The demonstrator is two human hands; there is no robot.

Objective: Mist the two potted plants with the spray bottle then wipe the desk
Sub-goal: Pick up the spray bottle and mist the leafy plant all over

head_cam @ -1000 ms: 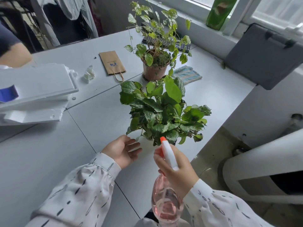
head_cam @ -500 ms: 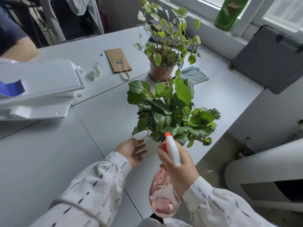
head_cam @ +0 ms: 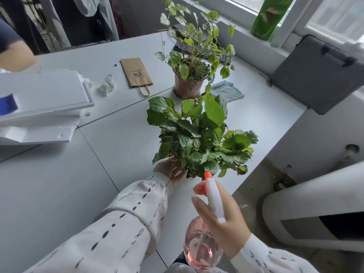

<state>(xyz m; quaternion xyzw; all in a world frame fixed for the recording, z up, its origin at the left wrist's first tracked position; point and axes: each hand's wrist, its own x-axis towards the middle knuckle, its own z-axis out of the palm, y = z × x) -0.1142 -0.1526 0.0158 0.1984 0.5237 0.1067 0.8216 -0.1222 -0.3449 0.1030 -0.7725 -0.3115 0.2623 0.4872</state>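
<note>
Pink spray bottle (head_cam: 202, 249) clasped in my right hand (head_cam: 222, 219), orange nozzle (head_cam: 207, 175) just short of the near potted plant (head_cam: 197, 138) on the white desk (head_cam: 59, 184), my left hand (head_cam: 170, 170) under its leaves, grasp hidden, cannot tell, far potted plant (head_cam: 193, 56) behind, beside a cloth (head_cam: 226, 92)

I find no legible text, number or brand. The paper bag (head_cam: 136, 75) on the table (head_cam: 59, 194) bears a small blue emblem with a line of print above it, too small for me to read.
</note>
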